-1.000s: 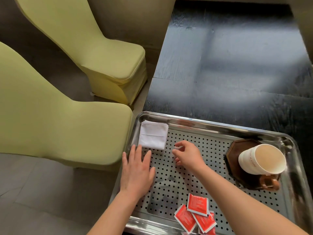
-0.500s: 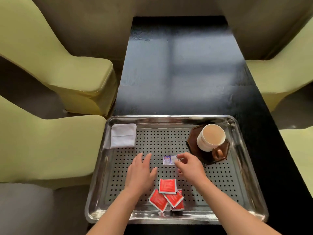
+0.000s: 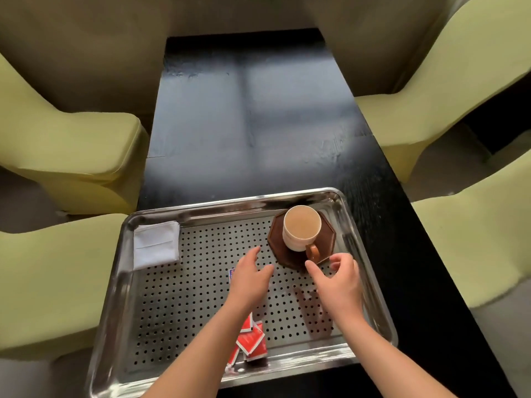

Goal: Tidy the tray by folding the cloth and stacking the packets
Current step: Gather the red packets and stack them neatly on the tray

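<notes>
A perforated steel tray (image 3: 184,308) lies on the near end of a black table. The folded white cloth (image 3: 156,244) sits in its far left corner. Several red packets (image 3: 250,340) overlap near the front rim, partly hidden by my left forearm. A blue-and-white packet (image 3: 231,274) peeks out under my left hand (image 3: 249,278), which hovers flat with fingers apart. My right hand (image 3: 338,280) is beside it, fingers curled and apart, holding nothing, just in front of the cup.
A cream cup (image 3: 301,228) with a brown handle stands on a dark octagonal coaster (image 3: 327,245) in the tray's far right corner. The black table (image 3: 253,124) stretches away. Yellow-green covered chairs (image 3: 66,150) flank both sides.
My right hand let go of the blue-and-white packet and moved right toward the cup. My left hand slid forward over that packet. The camera view swung left to right.
</notes>
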A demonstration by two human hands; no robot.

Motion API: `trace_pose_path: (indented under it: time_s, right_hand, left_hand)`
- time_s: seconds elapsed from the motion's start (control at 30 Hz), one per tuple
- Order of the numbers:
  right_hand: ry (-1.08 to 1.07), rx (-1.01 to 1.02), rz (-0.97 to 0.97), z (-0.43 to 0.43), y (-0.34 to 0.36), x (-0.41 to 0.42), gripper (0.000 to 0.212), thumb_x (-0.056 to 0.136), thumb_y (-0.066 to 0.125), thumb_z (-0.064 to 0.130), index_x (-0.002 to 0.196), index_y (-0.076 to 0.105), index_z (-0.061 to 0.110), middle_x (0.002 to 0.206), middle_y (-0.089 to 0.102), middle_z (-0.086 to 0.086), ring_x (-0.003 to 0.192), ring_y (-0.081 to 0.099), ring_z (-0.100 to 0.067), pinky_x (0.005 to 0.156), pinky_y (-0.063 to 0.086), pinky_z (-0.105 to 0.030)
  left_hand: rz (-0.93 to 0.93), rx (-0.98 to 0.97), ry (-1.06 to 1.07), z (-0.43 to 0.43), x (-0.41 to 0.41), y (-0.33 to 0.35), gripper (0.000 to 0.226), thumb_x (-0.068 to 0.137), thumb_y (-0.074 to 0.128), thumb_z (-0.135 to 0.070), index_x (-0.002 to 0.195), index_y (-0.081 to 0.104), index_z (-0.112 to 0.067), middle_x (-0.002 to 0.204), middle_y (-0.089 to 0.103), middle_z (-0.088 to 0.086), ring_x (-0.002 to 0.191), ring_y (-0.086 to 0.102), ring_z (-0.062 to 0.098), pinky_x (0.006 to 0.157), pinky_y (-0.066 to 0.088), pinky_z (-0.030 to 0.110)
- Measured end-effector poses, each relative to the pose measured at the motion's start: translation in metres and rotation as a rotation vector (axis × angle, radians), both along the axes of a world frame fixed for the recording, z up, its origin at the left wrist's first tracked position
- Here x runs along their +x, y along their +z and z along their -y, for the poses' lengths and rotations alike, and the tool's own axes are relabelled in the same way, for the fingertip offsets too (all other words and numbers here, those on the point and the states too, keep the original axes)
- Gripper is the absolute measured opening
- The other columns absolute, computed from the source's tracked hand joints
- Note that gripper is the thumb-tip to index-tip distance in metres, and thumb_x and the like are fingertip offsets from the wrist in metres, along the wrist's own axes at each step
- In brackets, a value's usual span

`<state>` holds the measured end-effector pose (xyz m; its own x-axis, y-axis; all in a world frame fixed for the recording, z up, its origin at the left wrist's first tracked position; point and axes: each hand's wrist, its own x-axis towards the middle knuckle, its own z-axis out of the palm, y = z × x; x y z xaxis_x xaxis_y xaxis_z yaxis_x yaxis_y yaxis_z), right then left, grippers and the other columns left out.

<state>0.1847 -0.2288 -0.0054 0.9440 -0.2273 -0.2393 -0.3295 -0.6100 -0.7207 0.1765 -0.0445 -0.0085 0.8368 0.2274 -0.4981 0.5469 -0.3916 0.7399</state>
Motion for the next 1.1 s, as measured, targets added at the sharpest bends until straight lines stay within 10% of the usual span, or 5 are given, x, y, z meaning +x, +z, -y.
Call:
trace_pose_path:
  time_s: [0.27,0.77,0.93,1.1]
  right_hand:
    - [0.142,-0.125,0.004,-0.009,0.003,0.033,0.032,0.095,0.058,0.048,0.087,0.067,0.018,0.088,0.062,0.004,0.083,0.058,-0.015,0.065,0.037,-0.029]
    - [0.172,-0.112,-0.016,-0.004,0.007,0.044,0.041,0.097,0.054,0.046,0.073,0.068,0.016,0.076,0.067,0.000,0.076,0.063,-0.016,0.068,0.049,-0.032]
    - [0.023,0.054,0.000,0.007,0.009,0.041,0.026,0.098,0.049,0.051,0.087,0.067,0.034,0.090,0.068,0.006,0.084,0.069,-0.017,0.075,0.059,-0.043]
    - [-0.001,-0.083,-0.182,0.019,-0.003,0.044,0.042,0.102,0.050,0.032,0.141,0.052,0.016,0.134,0.058,-0.005,0.123,0.055,-0.023,0.104,0.047,-0.043]
  left_hand:
    - [-0.095,-0.217,0.220,0.019,0.034,-0.001,0.063,0.095,0.053,-0.020,0.154,0.030,-0.022,0.148,0.046,0.008,0.113,0.055,0.018,0.093,0.046,0.038]
    - [-0.144,-0.312,0.280,0.022,0.050,-0.009,0.066,0.094,0.056,-0.017,0.154,0.030,-0.019,0.150,0.045,0.011,0.122,0.055,0.027,0.106,0.046,0.047]
    - [-0.129,-0.318,0.289,0.017,0.055,-0.012,0.065,0.094,0.056,-0.012,0.154,0.030,-0.016,0.153,0.042,0.012,0.131,0.050,0.028,0.110,0.043,0.048]
    - [-0.135,-0.354,0.298,0.015,0.060,-0.017,0.068,0.093,0.056,-0.010,0.155,0.028,-0.015,0.151,0.044,0.011,0.131,0.050,0.027,0.111,0.041,0.049]
